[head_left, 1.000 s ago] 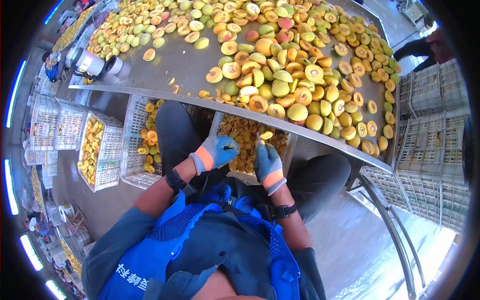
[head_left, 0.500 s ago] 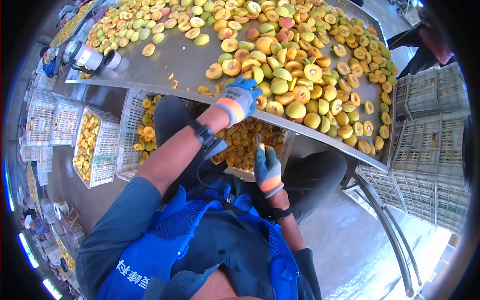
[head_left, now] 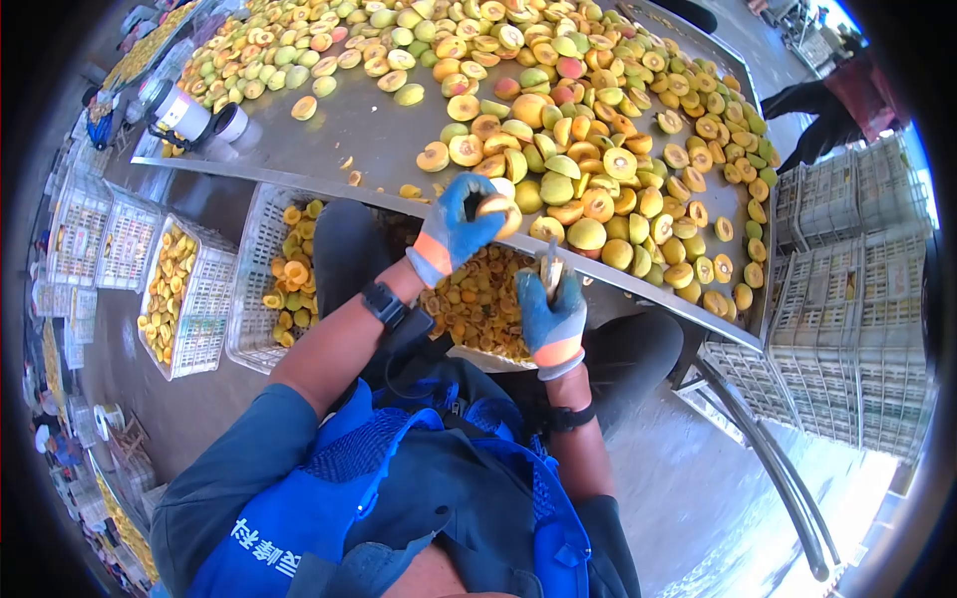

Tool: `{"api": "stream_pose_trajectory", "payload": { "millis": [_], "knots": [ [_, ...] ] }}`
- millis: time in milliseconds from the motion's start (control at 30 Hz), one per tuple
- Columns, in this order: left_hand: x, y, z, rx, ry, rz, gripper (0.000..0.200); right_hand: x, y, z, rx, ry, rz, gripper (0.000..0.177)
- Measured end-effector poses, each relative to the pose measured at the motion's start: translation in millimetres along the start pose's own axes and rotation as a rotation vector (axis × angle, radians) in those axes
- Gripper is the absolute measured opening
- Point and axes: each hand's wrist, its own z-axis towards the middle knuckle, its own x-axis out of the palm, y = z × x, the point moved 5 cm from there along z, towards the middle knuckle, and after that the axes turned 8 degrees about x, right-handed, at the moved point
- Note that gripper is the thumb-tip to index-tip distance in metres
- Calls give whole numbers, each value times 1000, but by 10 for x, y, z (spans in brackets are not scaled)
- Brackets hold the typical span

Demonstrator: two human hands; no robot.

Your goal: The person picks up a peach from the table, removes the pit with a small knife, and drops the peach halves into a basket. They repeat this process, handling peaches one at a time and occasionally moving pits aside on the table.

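My left hand [head_left: 459, 225], in a blue glove with an orange cuff, is closed on a halved peach [head_left: 496, 210] at the near edge of the steel table [head_left: 359, 130]. My right hand [head_left: 551, 317], gloved the same, grips a small metal pitting tool [head_left: 550, 269] just below the table edge, its tip pointing up. Both hands are over a white crate of pitted peach halves [head_left: 477, 299] between my knees. Many halved and whole peaches [head_left: 598, 149] cover the table above.
White crates with fruit halves [head_left: 289, 274] [head_left: 174, 289] stand on the floor at left. A flask and cup [head_left: 194, 120] sit at the table's left corner. Stacked empty crates [head_left: 847, 289] rise at right. Another person's sleeve [head_left: 832, 95] shows at top right.
My left hand went up from the crate to the table, took a peach half and drew it back to the edge. My right hand rose with the tool toward it.
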Motion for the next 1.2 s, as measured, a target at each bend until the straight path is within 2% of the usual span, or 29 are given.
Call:
{"api": "stream_pose_trajectory", "payload": {
  "millis": [33, 67, 167, 300, 333, 400, 467, 500, 567, 600, 633, 700, 767, 833, 1000, 1100, 1200],
  "knots": [
    [-21, -97, -67, 3, 15, -68, 32, 37, 86, 76, -17, 9, -32, 30],
    [-15, -93, -174, -34, 36, -92, 33, 83, 227, 130, -157, -14, -7, 31],
    [13, -184, -438, -147, 13, -379, 30, 215, 417, 132, -201, 53, -241, 29],
    [212, -181, -660, -221, -162, -909, 24, 353, 273, 17, -153, 33, -320, 26],
    [283, -184, -752, -401, -319, -1151, 23, 357, 283, -8, -235, 18, -375, 27],
    [229, -213, -787, -214, -183, -549, 23, 359, 297, -73, -262, 27, -406, 28],
    [239, -150, -830, -292, -189, -574, 21, 375, 255, -113, -300, 25, -390, 29],
    [240, -153, -835, -330, -193, -587, 21, 394, 293, -151, -388, 51, -386, 28],
    [312, -252, -777, -633, -285, -1417, 18, 421, 246, -276, -386, 201, -333, 28],
    [292, -133, -781, -674, -380, -1298, 22, 413, 293, -339, -310, 181, -138, 19],
    [228, -84, -769, -562, -393, -1101, 23, 406, 344, -383, -110, 133, -46, 21],
    [78, -80, -760, -349, -413, -696, 27, 374, 408, -392, -130, 113, 23, 20],
    [11, -65, -771, -344, -441, -758, 28, 387, 523, -376, -240, 153, -109, 17],
    [62, -217, -742, -539, -474, -1302, 28, 429, 466, -367, 17, 279, -183, 23],
    [62, -341, -789, -546, -476, -1188, 25, 542, 380, -348, 12, 242, -292, 29],
    [72, -349, -819, -519, -500, -1090, 24, 583, 329, -349, -2, 251, -338, 25],
    [89, -394, -837, -472, -498, -1029, 22, 592, 345, -350, 53, 281, -279, 25]
  ]
}}
